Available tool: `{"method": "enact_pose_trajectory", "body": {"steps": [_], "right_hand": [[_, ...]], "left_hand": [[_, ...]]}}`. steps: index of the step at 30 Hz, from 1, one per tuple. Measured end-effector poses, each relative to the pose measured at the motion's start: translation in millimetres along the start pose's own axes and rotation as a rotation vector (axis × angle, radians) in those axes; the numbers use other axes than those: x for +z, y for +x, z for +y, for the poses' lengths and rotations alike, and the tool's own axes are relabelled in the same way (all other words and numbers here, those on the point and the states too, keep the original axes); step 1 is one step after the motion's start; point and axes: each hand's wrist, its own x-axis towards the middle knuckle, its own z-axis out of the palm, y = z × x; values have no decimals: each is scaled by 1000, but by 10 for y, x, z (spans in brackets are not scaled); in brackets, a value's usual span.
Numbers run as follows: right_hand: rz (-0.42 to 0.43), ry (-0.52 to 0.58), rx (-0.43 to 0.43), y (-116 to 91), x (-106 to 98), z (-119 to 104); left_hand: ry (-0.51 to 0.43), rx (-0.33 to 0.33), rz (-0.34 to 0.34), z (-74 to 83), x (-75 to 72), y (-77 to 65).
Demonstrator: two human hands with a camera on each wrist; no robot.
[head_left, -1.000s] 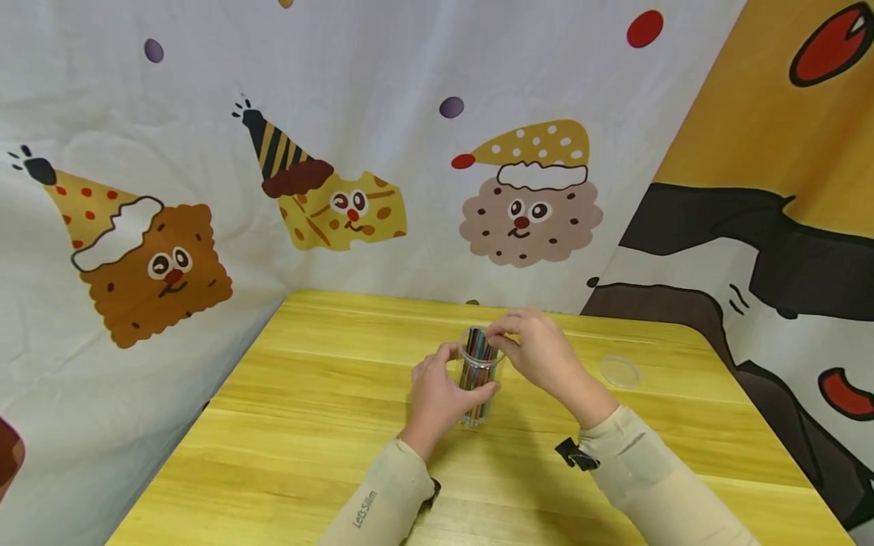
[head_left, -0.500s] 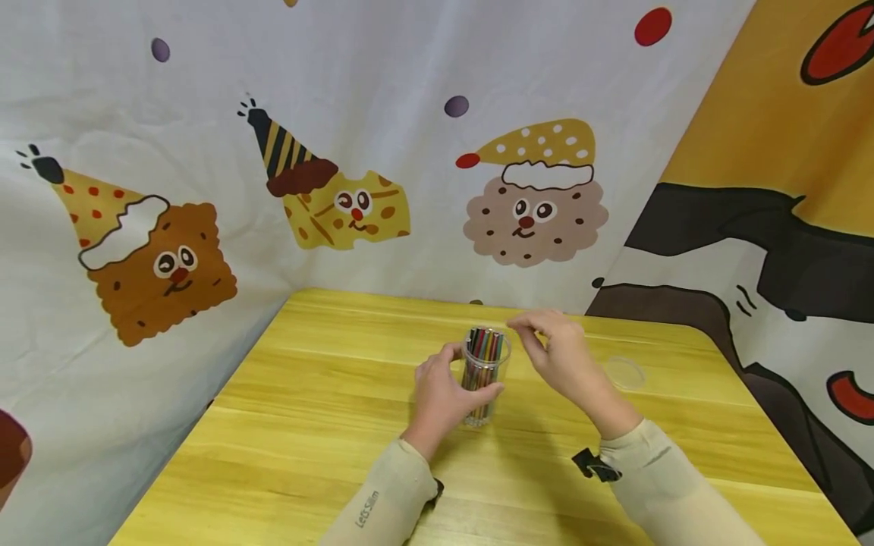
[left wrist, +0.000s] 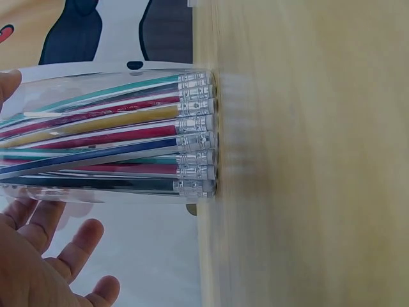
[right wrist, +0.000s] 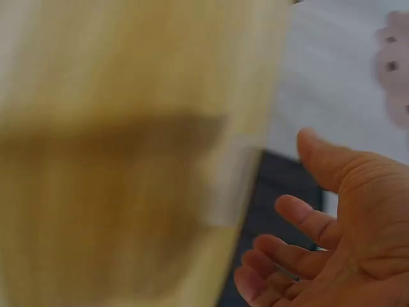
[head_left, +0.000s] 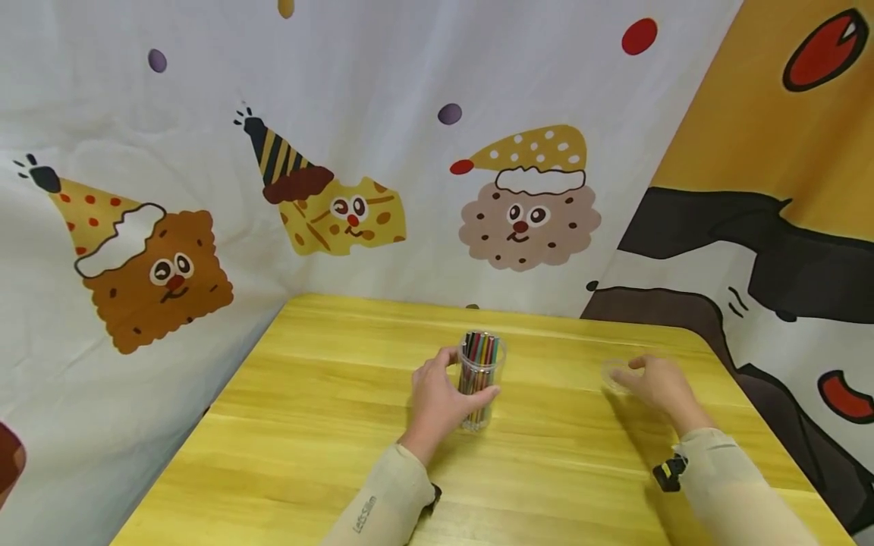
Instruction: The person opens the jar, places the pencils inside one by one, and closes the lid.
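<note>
A clear plastic jar (head_left: 485, 413) stands upright on the table with several coloured pencils (head_left: 481, 350) in it. My left hand (head_left: 433, 402) grips the jar from the left, thumb in front and fingers behind. In the left wrist view the pencils' silver ferrules (left wrist: 195, 125) point down at the jar's base, while the thumb is mostly cut off by the frame's edge. To the right, my right hand (head_left: 658, 387) hovers over a clear round lid (head_left: 610, 373), its thumb and fingers apart and nothing between them. The lid looks blurred in the right wrist view.
A yellow wood-grain table (head_left: 328, 425) carries the jar and lid. Behind it hangs a white cloth backdrop (head_left: 423, 61) with printed cartoon figures, close to the table's back edge. Black straps (head_left: 671, 472) sit at the cuffs of the sleeves.
My right hand has left the pencils at the jar's mouth and moved right to the lid, its fingers spreading. The left hand and jar have stayed in place.
</note>
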Motion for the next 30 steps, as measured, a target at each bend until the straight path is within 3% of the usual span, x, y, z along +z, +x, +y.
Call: {"method": "enact_pose_trajectory", "body": {"steps": [4,12,16,20,25,27,30], "right_hand": [[-50,-29,27,111,166,152],[31,-79,50,264,398,177],[43,-28,32,313,434,73],[-10,157,-46,286,345,-362],[-54,420,-234,121,120,-1249],[-41,457,-328,40,58,-1577],[-15,378,-459,-64,41,-1920]], "left_hand": [[-1,-15,8,-14,-9,3],[-4,19,12,-39,10,-5],[1,11,9,-27,14,6],[-7,16,10,-9,14,16],[-2,41,16,9,4,18],[4,52,17,9,4,14],[3,56,9,5,7,4]]}}
